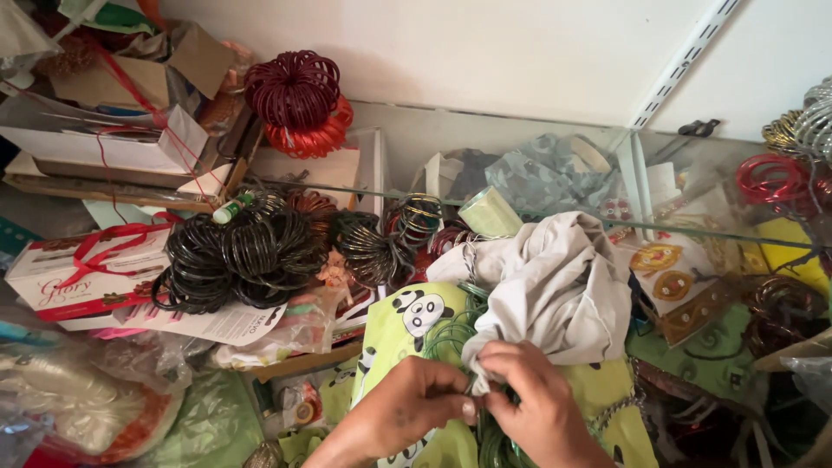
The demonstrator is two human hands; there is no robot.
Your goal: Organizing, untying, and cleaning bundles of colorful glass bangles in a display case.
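My left hand (406,406) and my right hand (542,407) meet at the bottom centre, fingertips pinched together on a corner of a crumpled grey-white cloth (555,286). The cloth lies draped over a yellow-green sheet printed with pandas (407,325). Thin green bangles (498,442) lie under and between my hands, partly hidden by them. Whether the fingers also hold a bangle is hidden.
Bundles of dark bangles (238,256) lie at the left centre, a dark red and orange bangle stack (296,100) at the back. A white box with red ribbon (87,269) and other boxes (104,130) pile up left. More bangles (776,178) and packets crowd the right.
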